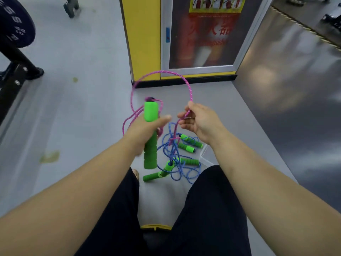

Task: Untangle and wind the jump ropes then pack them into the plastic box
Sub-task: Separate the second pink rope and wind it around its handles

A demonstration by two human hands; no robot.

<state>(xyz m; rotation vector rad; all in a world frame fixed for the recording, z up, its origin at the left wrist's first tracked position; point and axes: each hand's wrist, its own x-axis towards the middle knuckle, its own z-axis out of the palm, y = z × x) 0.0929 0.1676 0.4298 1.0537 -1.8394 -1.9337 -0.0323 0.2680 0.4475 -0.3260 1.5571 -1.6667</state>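
Note:
My left hand (145,130) grips a green foam handle (151,115) upright, with loops of pink rope (132,115) hanging from it. A wide arc of the same pink rope (166,72) runs over to my right hand (197,119), which pinches the cord between thumb and fingers. Below the hands, on the grey floor, a blue rope (177,163) lies tangled with several green handles (190,143); the pink rope drops into that tangle. A corner of the clear plastic box (204,154) shows just right of the tangle, mostly hidden by my right arm and knee.
A yellow cabinet (145,39) with a glass door (203,34) stands straight ahead. A black weight rack with a plate (14,26) stands at the far left. My legs in dark trousers (212,209) fill the bottom. A dark shiny floor (295,89) lies to the right.

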